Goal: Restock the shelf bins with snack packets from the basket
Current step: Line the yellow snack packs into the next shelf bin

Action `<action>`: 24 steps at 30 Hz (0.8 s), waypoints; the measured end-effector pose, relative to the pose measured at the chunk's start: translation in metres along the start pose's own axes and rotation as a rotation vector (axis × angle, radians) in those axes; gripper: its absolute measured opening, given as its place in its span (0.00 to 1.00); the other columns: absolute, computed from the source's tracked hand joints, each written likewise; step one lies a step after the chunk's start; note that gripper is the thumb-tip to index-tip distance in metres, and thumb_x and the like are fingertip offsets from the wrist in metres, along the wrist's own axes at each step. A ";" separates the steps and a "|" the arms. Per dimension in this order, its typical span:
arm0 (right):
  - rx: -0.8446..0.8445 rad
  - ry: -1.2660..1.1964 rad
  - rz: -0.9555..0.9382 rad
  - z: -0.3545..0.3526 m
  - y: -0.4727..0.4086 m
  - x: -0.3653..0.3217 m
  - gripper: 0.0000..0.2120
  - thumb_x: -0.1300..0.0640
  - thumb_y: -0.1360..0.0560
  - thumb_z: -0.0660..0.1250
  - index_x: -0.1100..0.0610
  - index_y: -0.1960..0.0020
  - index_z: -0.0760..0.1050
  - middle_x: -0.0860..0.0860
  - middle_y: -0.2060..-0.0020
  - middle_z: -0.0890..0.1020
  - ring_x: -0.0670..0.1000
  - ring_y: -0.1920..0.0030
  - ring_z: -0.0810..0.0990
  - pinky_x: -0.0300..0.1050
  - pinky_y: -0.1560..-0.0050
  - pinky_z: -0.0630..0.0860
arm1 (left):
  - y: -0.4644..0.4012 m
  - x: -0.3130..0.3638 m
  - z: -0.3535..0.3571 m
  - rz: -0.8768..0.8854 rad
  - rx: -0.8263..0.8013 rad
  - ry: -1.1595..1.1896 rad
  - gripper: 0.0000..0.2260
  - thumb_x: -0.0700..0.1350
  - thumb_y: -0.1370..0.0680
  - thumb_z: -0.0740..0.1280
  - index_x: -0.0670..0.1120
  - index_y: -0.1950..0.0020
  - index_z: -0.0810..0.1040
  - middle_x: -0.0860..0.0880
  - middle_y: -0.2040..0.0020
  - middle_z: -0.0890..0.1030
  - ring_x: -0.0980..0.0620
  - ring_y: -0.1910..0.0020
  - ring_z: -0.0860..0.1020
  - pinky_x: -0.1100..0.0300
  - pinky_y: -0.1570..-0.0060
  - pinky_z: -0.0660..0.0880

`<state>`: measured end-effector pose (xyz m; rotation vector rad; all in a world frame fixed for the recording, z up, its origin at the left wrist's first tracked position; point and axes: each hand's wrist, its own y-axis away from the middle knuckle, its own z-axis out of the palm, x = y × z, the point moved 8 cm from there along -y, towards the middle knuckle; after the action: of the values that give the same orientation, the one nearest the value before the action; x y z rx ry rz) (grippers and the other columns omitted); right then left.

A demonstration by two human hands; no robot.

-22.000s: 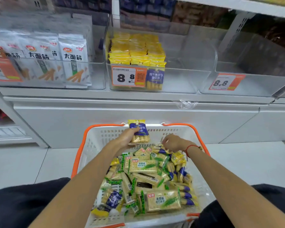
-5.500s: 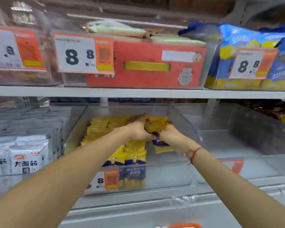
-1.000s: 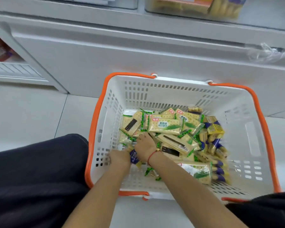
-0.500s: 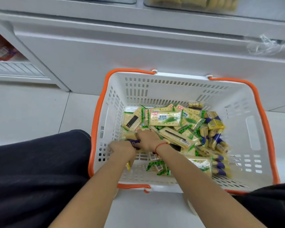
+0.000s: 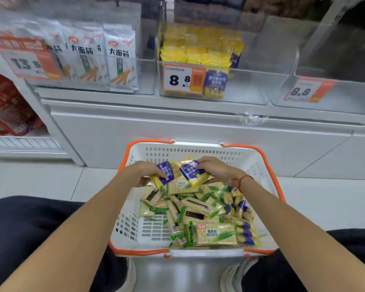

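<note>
Floor: pale glossy tiles (image 5: 40, 178); white shelf unit at 12 o'clock. White slotted plastic basket with orange rim (image 5: 268, 165) on the floor between the person's knees.

Left hand (image 5: 141, 171): fingers curled round a purple-and-yellow snack packet (image 5: 165, 171), long axis toward 1 o'clock.

Right hand (image 5: 217, 169): fingers gripping a second purple-and-yellow packet (image 5: 193, 170), long axis toward 11 o'clock. Both held above the basket's far end.

Loose green-printed cracker packets (image 5: 214, 233) fill the basket's right half; bare floor at its 8 o'clock corner.

Clear plastic shelf bin (image 5: 257, 89), yellow packets stacked left, right half open.
</note>
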<state>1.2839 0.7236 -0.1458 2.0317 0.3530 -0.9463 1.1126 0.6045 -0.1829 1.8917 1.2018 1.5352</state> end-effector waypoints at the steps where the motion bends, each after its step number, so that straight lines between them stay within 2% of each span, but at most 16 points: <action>1: 0.001 -0.023 -0.008 -0.015 0.013 -0.012 0.05 0.61 0.22 0.60 0.59 0.46 0.71 0.51 0.57 0.75 0.49 0.59 0.76 0.46 0.56 0.78 | 0.009 0.022 -0.005 0.049 -0.012 0.012 0.08 0.41 0.29 0.74 0.46 0.54 0.76 0.50 0.64 0.74 0.56 0.72 0.65 0.66 0.76 0.61; 5: 0.024 -0.085 -0.110 -0.067 0.061 -0.056 0.02 0.63 0.23 0.59 0.58 0.52 0.68 0.52 0.61 0.71 0.48 0.63 0.73 0.41 0.62 0.77 | 0.056 0.108 -0.013 0.225 -0.048 -0.085 0.06 0.40 0.26 0.69 0.48 0.57 0.73 0.50 0.62 0.75 0.56 0.68 0.67 0.64 0.72 0.60; 7: 0.056 -0.066 -0.141 -0.085 0.079 -0.073 0.04 0.64 0.24 0.60 0.58 0.57 0.69 0.53 0.63 0.71 0.48 0.64 0.72 0.39 0.60 0.77 | 0.080 0.136 -0.014 0.278 -0.056 -0.141 0.05 0.42 0.25 0.68 0.49 0.57 0.73 0.51 0.60 0.74 0.56 0.65 0.66 0.63 0.70 0.59; 9: 0.102 -0.057 -0.184 -0.099 0.094 -0.084 0.04 0.66 0.25 0.61 0.59 0.55 0.73 0.55 0.61 0.74 0.48 0.63 0.74 0.39 0.57 0.76 | 0.094 0.153 -0.016 0.321 -0.052 -0.119 0.05 0.43 0.25 0.69 0.49 0.56 0.73 0.51 0.60 0.75 0.56 0.66 0.65 0.63 0.68 0.59; 11: 0.168 -0.111 -0.225 -0.113 0.107 -0.090 0.06 0.68 0.26 0.63 0.59 0.53 0.75 0.56 0.58 0.77 0.49 0.60 0.76 0.40 0.55 0.76 | 0.100 0.160 -0.020 0.368 -0.042 -0.003 0.05 0.45 0.26 0.70 0.50 0.54 0.74 0.50 0.59 0.77 0.56 0.66 0.66 0.62 0.66 0.59; 13: 0.191 -0.152 -0.270 -0.121 0.114 -0.095 0.08 0.68 0.26 0.65 0.58 0.51 0.76 0.55 0.55 0.80 0.49 0.56 0.78 0.40 0.53 0.76 | 0.102 0.161 -0.022 0.416 -0.061 0.158 0.07 0.47 0.27 0.71 0.50 0.51 0.76 0.50 0.55 0.79 0.56 0.61 0.71 0.61 0.60 0.63; 15: 0.174 -0.181 -0.309 -0.126 0.114 -0.103 0.09 0.65 0.26 0.67 0.58 0.47 0.77 0.53 0.53 0.82 0.49 0.53 0.79 0.40 0.51 0.75 | 0.105 0.164 -0.021 0.457 -0.107 0.288 0.06 0.49 0.26 0.70 0.51 0.51 0.78 0.53 0.54 0.81 0.57 0.57 0.74 0.59 0.53 0.65; 18: 0.202 -0.374 -0.373 -0.133 0.111 -0.113 0.17 0.60 0.27 0.71 0.61 0.40 0.75 0.54 0.51 0.82 0.49 0.53 0.80 0.41 0.49 0.76 | 0.108 0.165 -0.023 0.494 -0.137 0.437 0.06 0.52 0.25 0.69 0.52 0.51 0.77 0.54 0.54 0.81 0.58 0.55 0.75 0.62 0.50 0.67; 21: 0.235 -0.479 -0.436 -0.130 0.110 -0.123 0.16 0.58 0.27 0.70 0.61 0.41 0.77 0.53 0.52 0.83 0.48 0.55 0.81 0.38 0.55 0.77 | 0.110 0.169 -0.024 0.516 -0.168 0.613 0.13 0.53 0.24 0.68 0.49 0.43 0.78 0.51 0.51 0.80 0.56 0.54 0.75 0.62 0.50 0.70; 24: 0.247 -0.497 -0.452 -0.118 0.107 -0.132 0.13 0.57 0.26 0.69 0.59 0.43 0.78 0.51 0.53 0.83 0.45 0.57 0.81 0.34 0.62 0.76 | 0.115 0.175 -0.014 0.491 -0.221 0.695 0.10 0.52 0.22 0.64 0.47 0.47 0.77 0.48 0.53 0.80 0.52 0.57 0.77 0.58 0.54 0.73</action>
<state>1.3117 0.7643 0.0557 1.8747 0.4442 -1.8033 1.1426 0.6840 0.0087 1.6169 0.7639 2.6145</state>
